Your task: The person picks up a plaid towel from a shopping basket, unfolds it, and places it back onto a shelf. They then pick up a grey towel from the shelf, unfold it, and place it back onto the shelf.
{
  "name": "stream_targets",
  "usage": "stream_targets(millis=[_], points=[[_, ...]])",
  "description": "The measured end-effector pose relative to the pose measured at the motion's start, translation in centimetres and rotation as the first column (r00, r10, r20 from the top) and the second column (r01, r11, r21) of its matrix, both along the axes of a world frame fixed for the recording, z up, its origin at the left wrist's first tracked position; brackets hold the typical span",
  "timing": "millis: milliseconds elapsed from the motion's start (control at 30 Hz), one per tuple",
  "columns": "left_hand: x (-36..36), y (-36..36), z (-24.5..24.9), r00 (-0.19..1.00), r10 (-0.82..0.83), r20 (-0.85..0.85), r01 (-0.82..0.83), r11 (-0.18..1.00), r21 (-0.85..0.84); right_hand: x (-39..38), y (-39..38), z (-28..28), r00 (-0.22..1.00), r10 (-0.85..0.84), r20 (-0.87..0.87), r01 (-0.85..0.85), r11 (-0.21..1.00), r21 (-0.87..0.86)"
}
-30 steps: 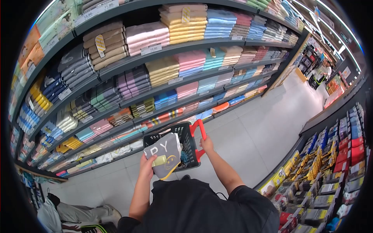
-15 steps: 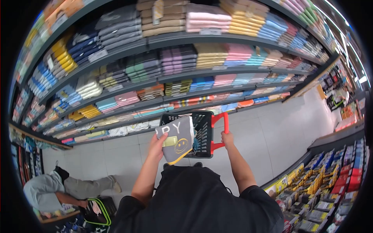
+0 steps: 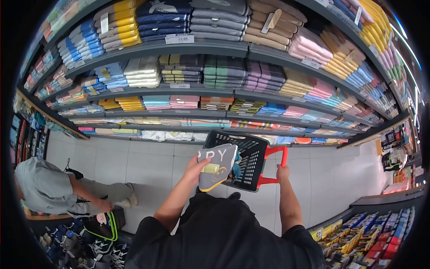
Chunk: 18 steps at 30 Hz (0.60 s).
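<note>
My left hand (image 3: 195,169) grips a folded grey towel (image 3: 225,158) by its left edge, thumb on top. The towel carries white lettering ending in "PY", a yellow smiley outline, a yellow lower border and a pale yellow-green label. It is held up over the left side of a black perforated shopping basket (image 3: 254,160). My right hand (image 3: 282,173) is closed around the basket's red handle (image 3: 284,156). Something teal (image 3: 237,166) lies inside the basket, partly hidden by the towel.
Shelves of folded towels (image 3: 219,71) with price tags run along the front. At left, a person in grey (image 3: 49,186) holds a black basket with a bright green handle (image 3: 114,226). Packaged goods (image 3: 358,242) fill a low display at lower right. Light tiles (image 3: 148,163) cover the floor.
The view has swung left, so shelves, basket and towel sit further right. The basket appears turned at a slant. The other person's body and basket have shifted; my hands keep their holds.
</note>
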<state>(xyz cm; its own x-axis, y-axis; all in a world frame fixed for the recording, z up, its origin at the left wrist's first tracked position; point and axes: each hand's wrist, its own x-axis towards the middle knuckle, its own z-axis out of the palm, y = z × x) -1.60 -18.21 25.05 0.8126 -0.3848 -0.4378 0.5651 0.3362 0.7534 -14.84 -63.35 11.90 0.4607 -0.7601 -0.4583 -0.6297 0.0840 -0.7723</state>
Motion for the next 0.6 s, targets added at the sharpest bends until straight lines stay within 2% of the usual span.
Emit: stream_targets(millis=[167, 300, 400, 500, 600], points=[[1.1, 2.0, -1.3, 1.000, -0.015, -0.025, 0.015, 1.000, -0.016, 0.3, 3.9, 0.5, 0.999, -0.002, 0.047, 0.000, 0.999, 0.037], [3.2, 4.2, -1.2, 0.989, -0.030, -0.148, 0.012, 0.993, -0.118, 1.6, 6.2, -0.4, 0.994, 0.098, 0.056, -0.093, 0.991, -0.094], [4.6, 5.7, -0.7, 0.983, 0.021, -0.185, -0.049, 0.988, -0.148, 3.4, 8.0, 0.4, 0.995, 0.076, 0.072, -0.077, 0.997, 0.010], [5.3, 6.8, -0.1, 0.965, 0.096, -0.245, -0.125, 0.987, -0.103, 4.7, 9.7, 1.1, 0.991, 0.095, 0.096, -0.102, 0.992, 0.073], [5.7, 7.9, -0.5, 0.966, 0.102, -0.238, -0.131, 0.985, -0.110, 6.1, 11.4, 1.6, 0.988, 0.107, 0.107, -0.120, 0.985, 0.127]])
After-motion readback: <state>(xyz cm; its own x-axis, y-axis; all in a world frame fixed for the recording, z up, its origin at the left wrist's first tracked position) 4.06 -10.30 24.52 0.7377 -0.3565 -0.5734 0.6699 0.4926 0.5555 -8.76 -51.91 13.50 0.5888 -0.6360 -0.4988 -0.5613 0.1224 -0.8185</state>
